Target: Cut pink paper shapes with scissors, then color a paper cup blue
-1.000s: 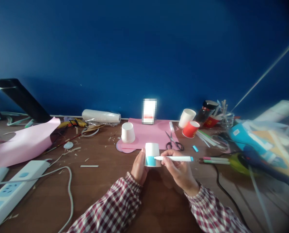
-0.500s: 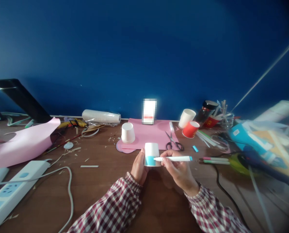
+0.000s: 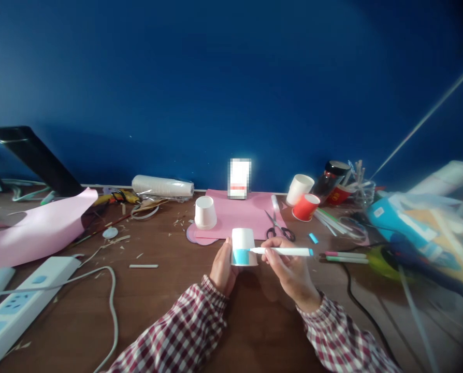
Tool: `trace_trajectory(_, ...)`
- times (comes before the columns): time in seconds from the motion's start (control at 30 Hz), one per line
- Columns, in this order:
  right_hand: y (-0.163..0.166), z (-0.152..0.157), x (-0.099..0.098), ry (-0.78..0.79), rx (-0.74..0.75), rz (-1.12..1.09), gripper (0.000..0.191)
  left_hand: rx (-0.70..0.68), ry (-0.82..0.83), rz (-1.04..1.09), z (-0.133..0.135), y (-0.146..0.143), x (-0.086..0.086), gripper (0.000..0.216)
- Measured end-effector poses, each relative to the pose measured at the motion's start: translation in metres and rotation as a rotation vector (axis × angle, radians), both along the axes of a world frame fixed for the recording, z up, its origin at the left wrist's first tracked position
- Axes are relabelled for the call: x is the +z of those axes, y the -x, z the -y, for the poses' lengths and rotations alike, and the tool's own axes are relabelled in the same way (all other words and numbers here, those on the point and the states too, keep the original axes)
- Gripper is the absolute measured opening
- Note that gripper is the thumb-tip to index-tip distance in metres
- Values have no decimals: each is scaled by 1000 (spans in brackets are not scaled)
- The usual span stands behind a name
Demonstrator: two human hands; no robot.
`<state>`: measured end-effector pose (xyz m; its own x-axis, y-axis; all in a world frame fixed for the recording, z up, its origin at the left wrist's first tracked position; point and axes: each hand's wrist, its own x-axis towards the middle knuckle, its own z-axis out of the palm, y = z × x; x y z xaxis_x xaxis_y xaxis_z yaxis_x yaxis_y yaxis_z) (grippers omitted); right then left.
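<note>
My left hand (image 3: 222, 268) is closed on a white paper cup (image 3: 243, 237), gripping it from the left side. The cup is upside down, with a light-blue coloured patch on its lower wall. Between the fingers of my right hand (image 3: 288, 272) is a white marker (image 3: 288, 252) with a blue end, lying nearly level. Its tip meets the right part of the blue patch. Just beyond the hands, black-handled scissors (image 3: 277, 228) lie partly on a pink sheet (image 3: 239, 217). A small blue marker cap (image 3: 313, 238) rests on the table to the right.
White paper cups (image 3: 205, 212) stand beyond my left hand, and a red cup (image 3: 306, 206) is at the right. A lit phone (image 3: 240, 178) leans at the wall. At left lie a power strip (image 3: 29, 305) and a stack of cups (image 3: 162, 186); markers (image 3: 346, 257) lie right.
My right hand has shifted the marker slightly right and up along the cup. The blue patch reaches a little differently at its right edge; the left hand and cup are nearly still.
</note>
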<state>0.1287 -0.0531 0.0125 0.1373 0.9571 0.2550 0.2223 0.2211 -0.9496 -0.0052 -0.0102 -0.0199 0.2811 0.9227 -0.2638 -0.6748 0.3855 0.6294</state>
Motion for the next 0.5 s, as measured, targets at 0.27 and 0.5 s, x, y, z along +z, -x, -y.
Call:
trace_trajectory(0.27, 3, 1, 3, 27, 39, 4, 18, -22, -23, -13, -1, 1, 0, 38)
trace_trajectory(0.5, 2, 4, 2, 11, -10, -48, 14, -23, -24, -13, 4, 0, 1, 39)
